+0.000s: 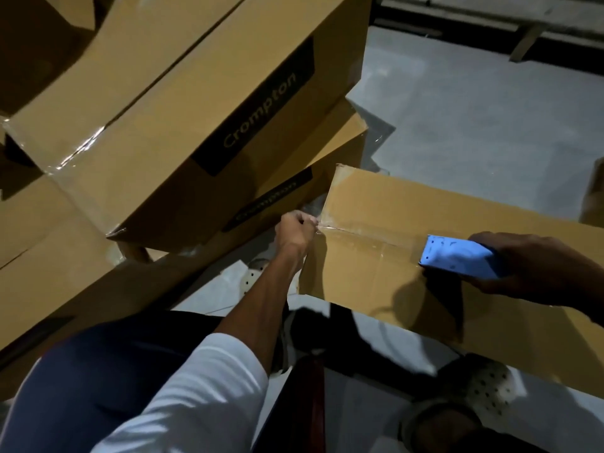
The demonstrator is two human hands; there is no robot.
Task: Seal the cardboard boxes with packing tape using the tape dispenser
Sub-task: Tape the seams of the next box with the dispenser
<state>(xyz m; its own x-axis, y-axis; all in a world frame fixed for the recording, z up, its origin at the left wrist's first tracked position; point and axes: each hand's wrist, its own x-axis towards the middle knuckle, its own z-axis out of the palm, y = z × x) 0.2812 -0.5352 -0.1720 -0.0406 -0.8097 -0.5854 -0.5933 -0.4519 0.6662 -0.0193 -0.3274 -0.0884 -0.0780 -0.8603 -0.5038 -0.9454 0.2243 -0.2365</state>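
I see my left hand (pixel 295 228) pinching the clear tape (pixel 356 235) end at the left edge of the near cardboard box (pixel 408 204), my right hand (pixel 529 266) curled round the blue tape dispenser (pixel 457 256) farther right on the seam, stacked boxes (pixel 183 103) far left

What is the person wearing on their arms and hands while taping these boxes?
Both hands are bare, with no gloves. The left hand comes out of a white long sleeve pushed up toward the elbow, leaving the forearm uncovered. The right hand shows only to the wrist at the picture's edge, so its sleeve cannot be seen. No watch or rings are visible.
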